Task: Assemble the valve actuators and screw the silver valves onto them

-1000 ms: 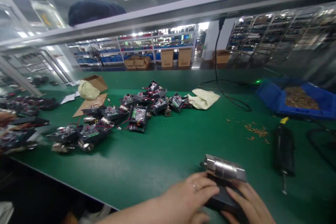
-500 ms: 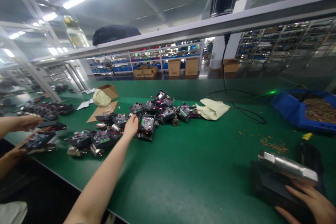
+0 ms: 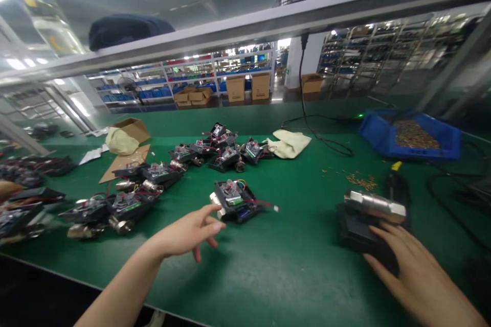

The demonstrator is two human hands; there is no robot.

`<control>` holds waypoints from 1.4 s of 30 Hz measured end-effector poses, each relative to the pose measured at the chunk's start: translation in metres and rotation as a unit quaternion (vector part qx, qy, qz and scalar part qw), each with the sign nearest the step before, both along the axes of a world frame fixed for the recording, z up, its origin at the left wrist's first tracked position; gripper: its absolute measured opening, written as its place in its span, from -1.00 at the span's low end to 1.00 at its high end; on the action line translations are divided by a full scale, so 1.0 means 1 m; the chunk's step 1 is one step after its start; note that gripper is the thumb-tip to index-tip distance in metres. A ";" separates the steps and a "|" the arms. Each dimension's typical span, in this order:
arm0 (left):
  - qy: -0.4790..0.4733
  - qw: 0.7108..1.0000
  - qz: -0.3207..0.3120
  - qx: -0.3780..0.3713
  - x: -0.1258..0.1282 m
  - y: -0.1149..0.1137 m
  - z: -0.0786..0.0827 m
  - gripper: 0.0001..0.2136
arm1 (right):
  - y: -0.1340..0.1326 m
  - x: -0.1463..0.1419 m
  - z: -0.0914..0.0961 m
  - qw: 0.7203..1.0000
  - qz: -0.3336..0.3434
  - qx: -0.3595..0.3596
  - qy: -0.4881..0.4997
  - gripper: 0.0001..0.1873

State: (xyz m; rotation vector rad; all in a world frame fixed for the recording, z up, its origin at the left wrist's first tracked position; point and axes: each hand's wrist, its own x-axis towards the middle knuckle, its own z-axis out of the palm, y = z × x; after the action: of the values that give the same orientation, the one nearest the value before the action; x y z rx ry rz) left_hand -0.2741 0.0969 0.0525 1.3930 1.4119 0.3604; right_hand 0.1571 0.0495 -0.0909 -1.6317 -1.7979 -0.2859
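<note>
My left hand (image 3: 184, 235) hovers over the green table (image 3: 291, 265), fingers spread and holding nothing. Just beyond its fingertips lies a black module with a circuit board and red wires (image 3: 236, 200), set apart from the others. My right hand (image 3: 416, 276) rests with flat fingers on a black unit with a silver metal cylinder on top (image 3: 370, 219). A heap of similar wired modules (image 3: 215, 150) lies further back, and more modules (image 3: 123, 199) spread to the left.
A blue bin of small brass parts (image 3: 410, 135) stands at the back right, loose brass parts (image 3: 360, 180) near it. A black tool with a yellow tip (image 3: 395, 181), black cables (image 3: 318, 138), a yellow cloth (image 3: 289, 143) and a cardboard box (image 3: 132, 127) lie around.
My left hand reached to the heap, then drew back, and one module now lies alone nearer to me. My right hand moved the silver-topped unit to the right.
</note>
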 end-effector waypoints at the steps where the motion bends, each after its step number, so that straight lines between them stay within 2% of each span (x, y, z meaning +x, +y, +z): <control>1: 0.019 0.999 -0.014 0.032 0.003 -0.001 0.006 -0.49 | -0.004 -0.010 0.008 1.000 0.001 0.001 -0.021 -0.31; 3: 0.051 0.990 0.011 0.130 0.009 0.011 0.009 -0.55 | -0.011 -0.033 0.022 0.999 -0.007 0.023 -0.022 -0.38; 5: 0.053 0.978 0.060 0.191 0.015 0.033 0.000 -0.56 | -0.018 -0.054 0.030 0.999 0.009 0.023 0.025 -0.50; 8: 0.018 0.985 0.054 0.160 0.026 0.064 -0.025 -0.45 | -0.025 -0.079 0.037 0.985 0.049 -0.076 0.147 -0.60; 10: -0.016 0.991 0.037 0.131 0.032 0.070 -0.039 -0.36 | -0.026 -0.090 0.040 0.949 0.076 -0.189 0.241 -0.60; 12: -0.052 0.991 0.029 0.117 0.036 0.064 -0.046 -0.33 | -0.025 -0.099 0.043 0.885 0.113 -0.298 0.339 -0.53; 14: -0.088 0.990 0.024 0.108 0.041 0.050 -0.049 -0.33 | -0.020 -0.108 0.046 0.797 0.145 -0.380 0.446 -0.42; 16: -0.125 0.987 0.023 0.096 0.048 0.032 -0.051 -0.33 | -0.013 -0.117 0.050 0.704 0.153 -0.419 0.553 -0.37; 18: -0.156 0.983 0.032 0.091 0.056 0.013 -0.057 -0.33 | -0.006 -0.124 0.052 0.628 0.132 -0.426 0.637 -0.45; 21: -0.240 0.965 0.080 0.070 0.067 -0.015 -0.067 -0.34 | 0.001 -0.129 0.054 0.553 0.113 -0.420 0.711 -0.59; 24: -0.383 0.911 0.150 -0.024 0.071 -0.038 -0.073 -0.40 | 0.003 -0.129 0.054 0.515 0.108 -0.398 0.751 -0.62; 25: -0.420 0.891 0.163 -0.054 0.071 -0.044 -0.073 -0.42 | 0.004 -0.129 0.053 0.492 0.121 -0.406 0.761 -0.62; 27: -0.459 0.870 0.162 -0.074 0.072 -0.054 -0.070 -0.47 | 0.003 -0.135 0.053 0.411 0.198 -0.455 0.764 -0.52; 29: -0.474 0.866 0.148 -0.061 0.075 -0.061 -0.066 -0.51 | 0.000 -0.145 0.052 0.320 0.294 -0.492 0.754 -0.37; 30: -0.478 0.865 0.141 -0.052 0.077 -0.063 -0.064 -0.52 | -0.002 -0.150 0.051 0.295 0.327 -0.493 0.750 -0.34; 31: -0.481 0.865 0.135 -0.045 0.078 -0.065 -0.062 -0.53 | -0.004 -0.154 0.050 0.284 0.348 -0.484 0.751 -0.32; 33: -0.486 0.865 0.122 -0.036 0.081 -0.066 -0.059 -0.54 | -0.007 -0.158 0.050 0.278 0.367 -0.469 0.753 -0.26; 37: -0.461 0.881 0.109 0.004 0.083 -0.069 -0.059 -0.50 | -0.005 -0.144 0.058 0.259 0.375 -0.450 0.768 -0.09; 39: -0.414 0.903 0.110 0.040 0.082 -0.071 -0.061 -0.47 | 0.001 -0.134 0.066 0.263 0.353 -0.459 0.772 -0.14; 42: -0.329 0.933 0.109 0.097 0.084 -0.075 -0.068 -0.43 | 0.012 -0.125 0.078 0.285 0.307 -0.502 0.757 -0.39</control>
State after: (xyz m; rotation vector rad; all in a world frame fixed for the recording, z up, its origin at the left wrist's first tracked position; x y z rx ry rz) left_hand -0.1900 0.0217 -0.0151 1.1094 0.9796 1.0342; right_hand 0.0317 0.0615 -0.0131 -0.5756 -0.4858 2.3298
